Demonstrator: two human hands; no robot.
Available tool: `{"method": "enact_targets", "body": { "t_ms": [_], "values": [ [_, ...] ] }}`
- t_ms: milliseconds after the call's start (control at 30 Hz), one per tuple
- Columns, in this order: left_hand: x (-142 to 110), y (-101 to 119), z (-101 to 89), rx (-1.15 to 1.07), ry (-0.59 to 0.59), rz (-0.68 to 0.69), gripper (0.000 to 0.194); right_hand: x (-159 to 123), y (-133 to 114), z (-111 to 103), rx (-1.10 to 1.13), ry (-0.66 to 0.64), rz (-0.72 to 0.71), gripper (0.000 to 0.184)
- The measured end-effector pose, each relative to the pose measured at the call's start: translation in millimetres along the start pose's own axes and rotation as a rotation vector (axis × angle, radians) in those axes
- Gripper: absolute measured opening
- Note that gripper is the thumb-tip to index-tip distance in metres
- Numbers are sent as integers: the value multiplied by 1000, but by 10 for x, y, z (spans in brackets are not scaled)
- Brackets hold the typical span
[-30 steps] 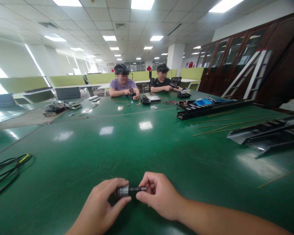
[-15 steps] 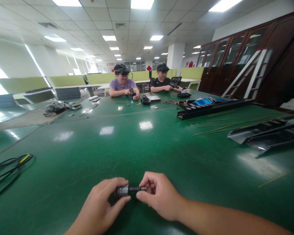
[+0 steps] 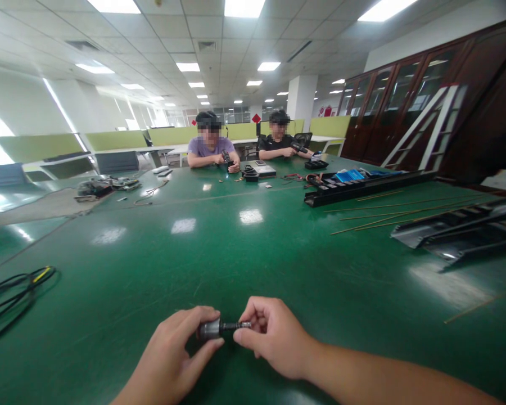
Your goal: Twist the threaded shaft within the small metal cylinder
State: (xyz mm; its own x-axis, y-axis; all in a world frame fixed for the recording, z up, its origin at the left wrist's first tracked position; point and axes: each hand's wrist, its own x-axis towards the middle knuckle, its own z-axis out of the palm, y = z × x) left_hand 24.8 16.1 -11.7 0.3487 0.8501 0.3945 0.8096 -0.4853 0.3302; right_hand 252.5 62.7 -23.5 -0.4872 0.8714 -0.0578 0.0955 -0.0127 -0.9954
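Low in the head view, my left hand (image 3: pixel 179 346) grips a cylindrical metal part with a shaft (image 3: pixel 211 329), thumb below and fingers above its thick silver-and-black body. The thin dark shaft points right and ends in a lighter tip. My right hand (image 3: pixel 266 336) has its thumb and forefinger closed around that tip, with its other fingers curled in. The part lies nearly level above the green tabletop (image 3: pixel 185 259). What sits behind my left palm is hidden, and the exact kind of part cannot be made out.
Looped black cable (image 3: pixel 14 298) lies at the left. On the right are black metal channels (image 3: pixel 459 230) and thin rods (image 3: pixel 388 216). A long black tray (image 3: pixel 362 188) holds blue packets. Two people (image 3: pixel 211 146) sit across the table with dark tools. A stepladder (image 3: pixel 430 129) stands beyond.
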Motion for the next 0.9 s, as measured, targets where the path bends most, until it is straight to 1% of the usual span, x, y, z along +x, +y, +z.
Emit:
{"method": "enact_targets", "body": {
  "t_ms": [133, 367, 900],
  "values": [
    [-3, -27, -7, 14, 9, -6, 28, 14, -1, 1, 41, -2, 23, 17],
    [4, -21, -15, 22, 26, 7, 28, 11, 0, -7, 60, -8, 7, 18],
    [10, -27, -19, -9, 2, -16, 28, 34, 31, -26, 97, -16, 23, 23]
  ]
}}
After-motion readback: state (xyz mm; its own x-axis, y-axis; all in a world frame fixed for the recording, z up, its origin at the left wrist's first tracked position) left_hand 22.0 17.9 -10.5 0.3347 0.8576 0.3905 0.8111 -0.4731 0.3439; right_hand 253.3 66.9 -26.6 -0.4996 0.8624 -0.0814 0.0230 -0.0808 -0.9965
